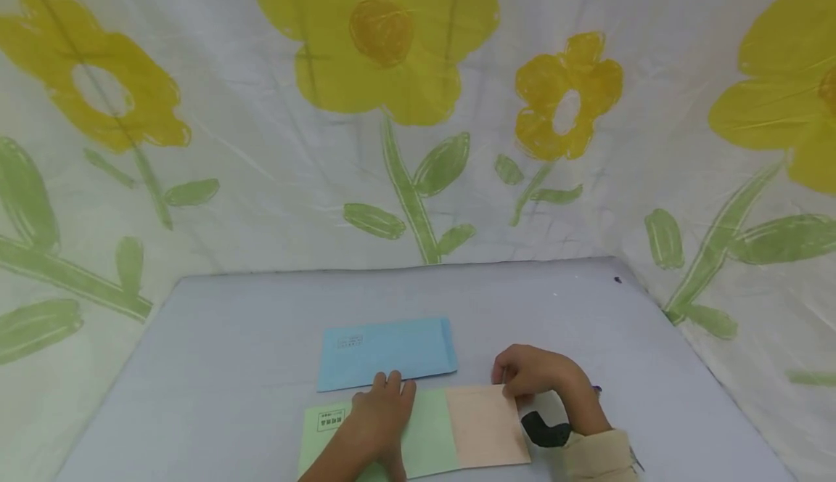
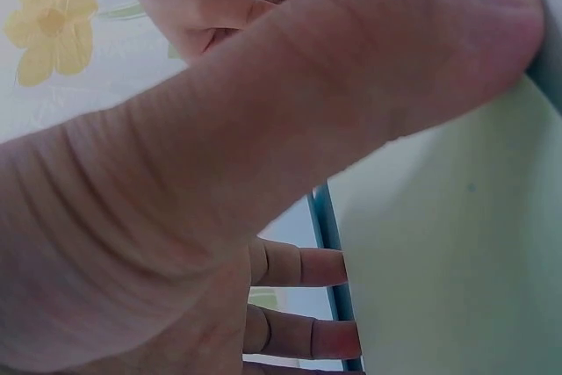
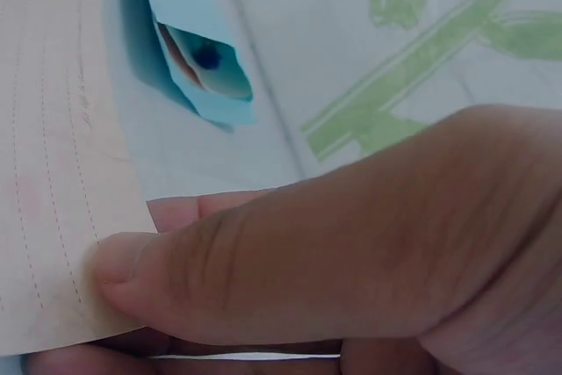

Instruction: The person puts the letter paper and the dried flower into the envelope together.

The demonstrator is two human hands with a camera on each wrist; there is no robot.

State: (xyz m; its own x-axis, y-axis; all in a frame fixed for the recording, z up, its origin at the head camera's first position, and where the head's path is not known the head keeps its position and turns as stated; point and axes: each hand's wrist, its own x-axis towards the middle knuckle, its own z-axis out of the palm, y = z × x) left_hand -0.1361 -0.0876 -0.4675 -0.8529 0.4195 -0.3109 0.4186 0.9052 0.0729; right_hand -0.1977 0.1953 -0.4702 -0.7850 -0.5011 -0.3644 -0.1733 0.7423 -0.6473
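Work looks abt. halfway: the pink sheet (image 1: 490,431) sits on the table (image 1: 228,366), seemingly part inside the green env. (image 1: 427,435), w/ a good stretch sticking out its right end. Going in or coming out, can't tell; either way it's unfinished. L hand (image 1: 379,417) lies across the green env., fingers fairly straight, tips at its far edge, not curled round anything. R hand (image 1: 542,373) pinches the sheet's far right corner, thumb on top. Blue env. (image 1: 388,355) lies just beyond, untouched by R hand, paper showing in its open end; prob. already filled.
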